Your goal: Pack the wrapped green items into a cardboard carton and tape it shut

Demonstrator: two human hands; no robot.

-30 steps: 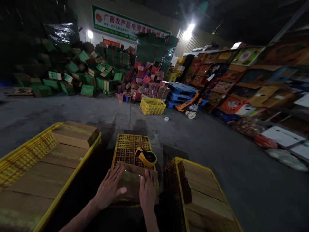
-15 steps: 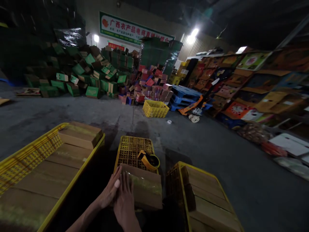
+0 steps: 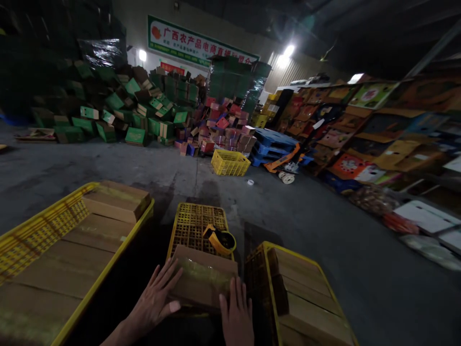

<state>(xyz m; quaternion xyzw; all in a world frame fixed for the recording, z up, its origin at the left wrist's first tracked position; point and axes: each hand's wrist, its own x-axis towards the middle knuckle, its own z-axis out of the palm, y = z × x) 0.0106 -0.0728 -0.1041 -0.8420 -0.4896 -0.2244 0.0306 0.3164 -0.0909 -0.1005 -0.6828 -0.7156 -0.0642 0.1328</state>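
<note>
A brown cardboard box (image 3: 203, 276), with shiny tape across its top, lies at the near end of an upturned yellow crate (image 3: 190, 216). At the box's left end is my left hand (image 3: 153, 300), its fingers spread and the thumb apart. My right hand (image 3: 236, 310) rests its outstretched fingers at the box's right end. Neither hand is wrapped round anything. Just beyond the box, a yellow-and-black tape dispenser (image 3: 220, 240) lies on the crate.
To the left, a long yellow crate (image 3: 97, 288) holds several cardboard boxes. Another yellow crate (image 3: 268, 278) with boxes stands at the right. Farther off are a yellow basket (image 3: 230, 163), blue pallets (image 3: 275, 139), an orange pallet jack (image 3: 284, 161) and heaps of green cartons (image 3: 137, 136).
My right hand has moved from the box's left end, beside my left hand, across to its right end. My left hand's fingers have spread. The box stays in place.
</note>
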